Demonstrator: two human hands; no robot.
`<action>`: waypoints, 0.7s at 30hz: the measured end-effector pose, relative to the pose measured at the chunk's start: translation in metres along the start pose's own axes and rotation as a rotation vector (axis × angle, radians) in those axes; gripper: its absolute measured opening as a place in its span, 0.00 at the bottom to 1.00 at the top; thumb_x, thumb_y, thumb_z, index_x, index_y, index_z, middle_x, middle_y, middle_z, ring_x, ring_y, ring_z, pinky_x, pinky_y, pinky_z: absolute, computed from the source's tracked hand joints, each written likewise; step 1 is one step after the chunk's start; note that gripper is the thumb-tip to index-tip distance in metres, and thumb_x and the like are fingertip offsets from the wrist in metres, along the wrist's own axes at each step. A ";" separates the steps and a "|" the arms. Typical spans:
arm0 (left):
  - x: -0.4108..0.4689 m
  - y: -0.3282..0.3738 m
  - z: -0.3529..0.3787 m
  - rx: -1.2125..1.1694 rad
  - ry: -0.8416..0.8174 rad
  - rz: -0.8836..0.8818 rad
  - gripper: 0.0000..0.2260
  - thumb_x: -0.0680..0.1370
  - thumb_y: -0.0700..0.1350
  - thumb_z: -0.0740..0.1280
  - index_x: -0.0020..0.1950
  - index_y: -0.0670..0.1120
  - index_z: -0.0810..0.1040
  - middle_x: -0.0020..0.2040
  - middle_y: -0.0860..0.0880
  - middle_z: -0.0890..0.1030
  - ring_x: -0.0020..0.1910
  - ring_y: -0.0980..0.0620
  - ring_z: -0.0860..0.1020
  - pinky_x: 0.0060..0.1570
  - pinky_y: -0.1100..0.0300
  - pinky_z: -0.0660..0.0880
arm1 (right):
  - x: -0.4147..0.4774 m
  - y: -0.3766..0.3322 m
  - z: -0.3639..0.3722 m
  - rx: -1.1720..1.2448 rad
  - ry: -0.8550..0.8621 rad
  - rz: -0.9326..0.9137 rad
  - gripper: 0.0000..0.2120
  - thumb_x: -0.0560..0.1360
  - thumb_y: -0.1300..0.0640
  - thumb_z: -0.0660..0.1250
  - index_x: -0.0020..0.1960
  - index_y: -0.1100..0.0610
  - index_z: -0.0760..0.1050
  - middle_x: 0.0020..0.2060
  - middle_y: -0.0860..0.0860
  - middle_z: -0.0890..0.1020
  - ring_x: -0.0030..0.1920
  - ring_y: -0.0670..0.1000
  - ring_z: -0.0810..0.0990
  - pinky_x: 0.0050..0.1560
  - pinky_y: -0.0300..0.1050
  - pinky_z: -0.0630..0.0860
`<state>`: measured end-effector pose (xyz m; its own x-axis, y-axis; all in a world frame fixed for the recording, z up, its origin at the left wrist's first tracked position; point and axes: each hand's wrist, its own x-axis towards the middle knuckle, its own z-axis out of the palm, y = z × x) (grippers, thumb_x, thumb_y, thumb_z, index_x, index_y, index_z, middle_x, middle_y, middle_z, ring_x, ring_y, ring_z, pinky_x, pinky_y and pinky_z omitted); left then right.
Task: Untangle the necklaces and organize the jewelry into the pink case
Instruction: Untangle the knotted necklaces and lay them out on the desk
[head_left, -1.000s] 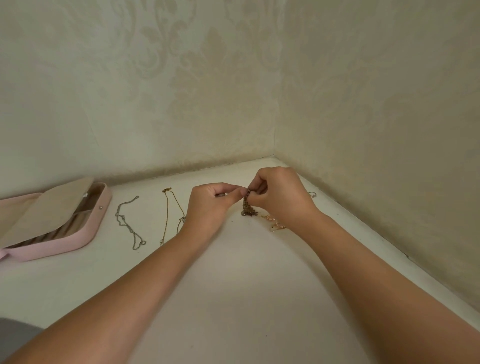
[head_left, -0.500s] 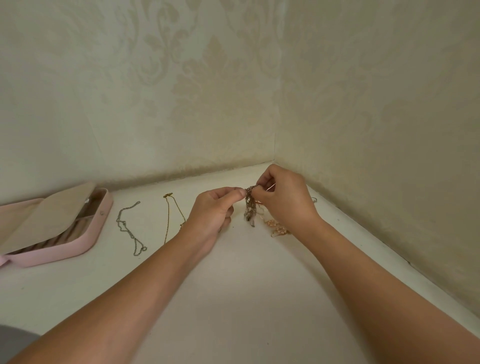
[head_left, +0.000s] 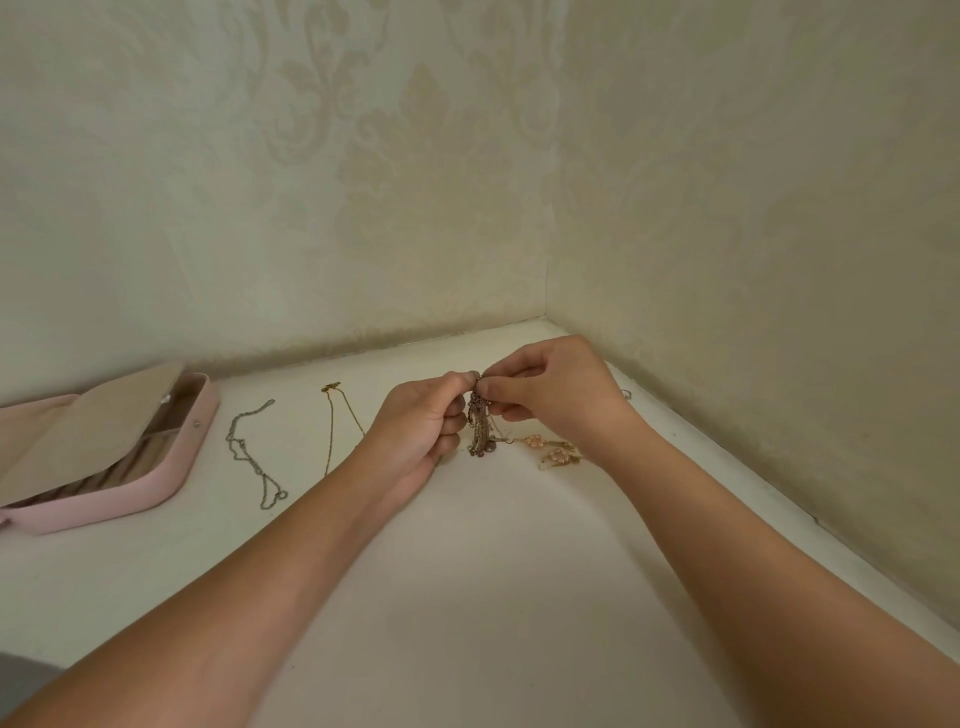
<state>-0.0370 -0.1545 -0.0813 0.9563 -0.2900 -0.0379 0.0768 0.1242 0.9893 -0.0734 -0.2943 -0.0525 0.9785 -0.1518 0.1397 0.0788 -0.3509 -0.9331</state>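
Patterned wallpaper on two walls meeting at far corner; white counter (head_left: 467, 597) below. Case (head_left: 104, 506) at left, lid open, beige flap over most of it; ribbed slots show in near part, contents not discernible. Silver chain (head_left: 249, 452) and gold chain (head_left: 330, 431) lie apart on counter between case and left hand (head_left: 421, 426). Left hand and right hand (head_left: 550, 395) meet mid-counter. Left fingers (head_left: 457, 382) and right fingers (head_left: 498, 387) curled, pinching top of tangle (head_left: 478, 426), which hangs between them. Pink flower pieces (head_left: 550, 449) on counter just right of tangle.

Can't count the strands in that brownish tangled clump of chains (head_left: 479, 428), too tiny. The thin gold chain necklace (head_left: 331, 431) is partly hidden behind the left hand (head_left: 421, 423). The flat pink jewelry case (head_left: 104, 500) is cut off at the left, its beige flap (head_left: 88, 431) covering most compartments.
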 end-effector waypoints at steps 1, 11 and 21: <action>0.000 0.000 0.000 -0.005 -0.006 0.000 0.17 0.78 0.41 0.65 0.31 0.49 0.66 0.26 0.54 0.56 0.24 0.57 0.54 0.21 0.66 0.52 | 0.000 0.000 0.000 -0.002 0.002 0.003 0.03 0.69 0.61 0.75 0.41 0.56 0.82 0.34 0.53 0.85 0.38 0.52 0.85 0.48 0.47 0.82; -0.001 0.001 0.002 0.003 -0.039 -0.031 0.13 0.78 0.41 0.66 0.34 0.49 0.69 0.27 0.54 0.57 0.24 0.57 0.55 0.21 0.66 0.52 | 0.002 0.001 0.004 -0.117 0.083 -0.066 0.06 0.69 0.63 0.71 0.40 0.54 0.78 0.31 0.46 0.78 0.28 0.41 0.72 0.32 0.33 0.70; -0.004 0.005 0.003 -0.042 -0.060 -0.025 0.16 0.78 0.41 0.66 0.32 0.49 0.68 0.26 0.55 0.56 0.23 0.58 0.55 0.19 0.67 0.53 | 0.001 -0.010 -0.004 -0.064 0.013 0.079 0.07 0.76 0.59 0.62 0.44 0.61 0.76 0.35 0.51 0.80 0.28 0.45 0.70 0.32 0.38 0.66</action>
<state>-0.0409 -0.1559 -0.0753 0.9354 -0.3495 -0.0530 0.1137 0.1555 0.9813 -0.0745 -0.2949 -0.0413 0.9785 -0.1936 0.0713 -0.0114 -0.3956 -0.9183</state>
